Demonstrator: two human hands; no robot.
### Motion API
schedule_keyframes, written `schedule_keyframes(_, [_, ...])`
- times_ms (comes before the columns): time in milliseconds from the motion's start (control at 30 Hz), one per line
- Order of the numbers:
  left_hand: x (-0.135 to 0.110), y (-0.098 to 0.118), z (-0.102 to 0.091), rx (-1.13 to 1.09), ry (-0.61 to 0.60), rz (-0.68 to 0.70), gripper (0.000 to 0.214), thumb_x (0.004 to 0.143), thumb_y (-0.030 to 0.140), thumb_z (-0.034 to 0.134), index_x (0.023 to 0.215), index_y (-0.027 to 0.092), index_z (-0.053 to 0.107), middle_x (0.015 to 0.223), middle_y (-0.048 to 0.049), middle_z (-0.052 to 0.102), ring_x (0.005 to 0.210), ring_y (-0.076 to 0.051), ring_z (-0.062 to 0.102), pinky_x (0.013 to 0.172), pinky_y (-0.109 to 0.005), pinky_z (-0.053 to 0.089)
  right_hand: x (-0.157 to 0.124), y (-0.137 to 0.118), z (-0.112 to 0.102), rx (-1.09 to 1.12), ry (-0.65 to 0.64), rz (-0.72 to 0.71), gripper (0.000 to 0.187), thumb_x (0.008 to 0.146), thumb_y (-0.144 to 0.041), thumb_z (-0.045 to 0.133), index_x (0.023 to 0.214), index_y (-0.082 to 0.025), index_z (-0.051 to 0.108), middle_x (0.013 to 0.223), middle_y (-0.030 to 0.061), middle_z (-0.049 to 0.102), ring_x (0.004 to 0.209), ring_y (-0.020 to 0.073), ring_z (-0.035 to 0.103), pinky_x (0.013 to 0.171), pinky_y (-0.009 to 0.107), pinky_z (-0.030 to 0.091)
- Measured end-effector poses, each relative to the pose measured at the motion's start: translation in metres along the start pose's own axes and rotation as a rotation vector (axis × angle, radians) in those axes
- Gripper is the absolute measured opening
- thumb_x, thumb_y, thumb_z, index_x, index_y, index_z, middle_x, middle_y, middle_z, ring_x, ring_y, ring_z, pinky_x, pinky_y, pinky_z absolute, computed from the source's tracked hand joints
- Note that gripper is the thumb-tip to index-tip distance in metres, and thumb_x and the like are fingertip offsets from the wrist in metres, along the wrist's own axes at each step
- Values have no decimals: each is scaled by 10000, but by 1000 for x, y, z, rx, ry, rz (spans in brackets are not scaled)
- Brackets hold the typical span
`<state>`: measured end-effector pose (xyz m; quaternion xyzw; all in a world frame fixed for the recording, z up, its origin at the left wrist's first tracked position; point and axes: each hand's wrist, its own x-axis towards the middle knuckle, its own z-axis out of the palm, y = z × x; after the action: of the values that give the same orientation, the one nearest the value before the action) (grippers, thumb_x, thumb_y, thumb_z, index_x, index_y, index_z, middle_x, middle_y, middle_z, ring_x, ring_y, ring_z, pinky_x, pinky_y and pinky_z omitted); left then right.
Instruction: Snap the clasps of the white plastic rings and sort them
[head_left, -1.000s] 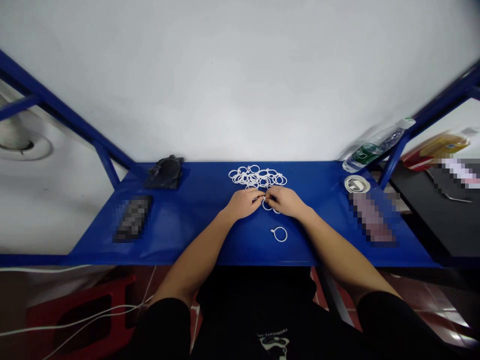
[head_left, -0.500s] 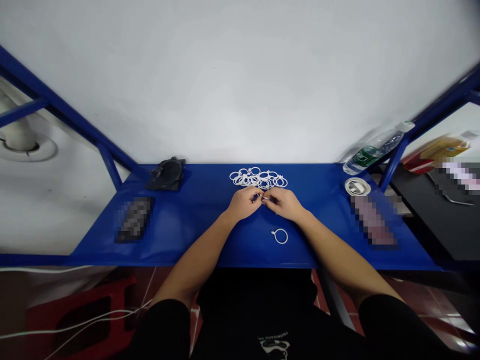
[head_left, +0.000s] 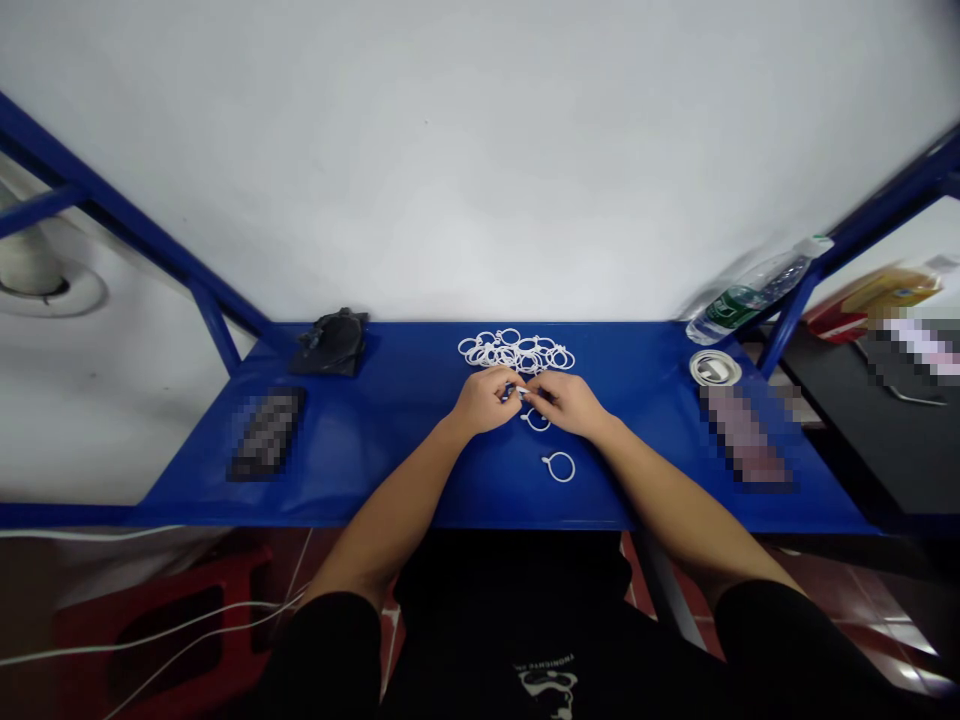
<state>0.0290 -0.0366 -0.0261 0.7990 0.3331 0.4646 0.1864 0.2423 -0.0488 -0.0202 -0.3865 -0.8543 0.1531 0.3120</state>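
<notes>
My left hand (head_left: 489, 402) and my right hand (head_left: 564, 402) meet just in front of a pile of white plastic rings (head_left: 517, 352). Both are closed in a pinch, fingertips on a small white piece (head_left: 521, 391) mostly covered by the fingers. Below the right fingertips shows a white ring (head_left: 537, 425), partly hidden by that hand; whether it is joined to the pinched piece I cannot tell. Nearer to me, a single white ring with a small tab (head_left: 561, 467) lies flat on the blue table (head_left: 495, 490).
A black plastic bag (head_left: 334, 345) and a blurred dark object (head_left: 268, 435) lie at left. On the right are a leaning water bottle (head_left: 739, 305), a coiled white cable (head_left: 715, 369) and a blurred pinkish object (head_left: 746, 432). Blue frame bars slope along both sides.
The white ring beneath my right fingertips now shows much more than before. Both hands stay together in a pinch, with the small white piece turned slightly. The view has shifted a little.
</notes>
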Motion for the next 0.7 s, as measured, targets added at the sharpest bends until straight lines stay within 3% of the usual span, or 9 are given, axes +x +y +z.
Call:
schedule_keyframes(467, [-2,-3,3,-9,-70,29,149,793,78,561,761,199,641,806,-13,697,699,-132,625,673,-259,486,0,-5,1,53,-26,-19,184,1016,-335,573,900,-213,648,798,21,691,690,154,618,650,268,429])
schedule_keyframes(633, [-2,-4,4,16,-19,34,243,812,30,525,785,208,688,838,-13,726,801,-142,695,762,-270,555,0,-4,-1,61,19,-46,164,1011,-330,590,915,-216,659,819,26,700,717,160,636,670,276,457])
schedule_keyframes(700, [-2,-3,4,54,35,34,256,847,46,539,882,212,731,964,-31,758,873,-147,718,802,-276,575,1,-2,-3,47,71,-53,157,1017,-341,597,960,-219,677,843,34,706,739,167,644,691,285,476])
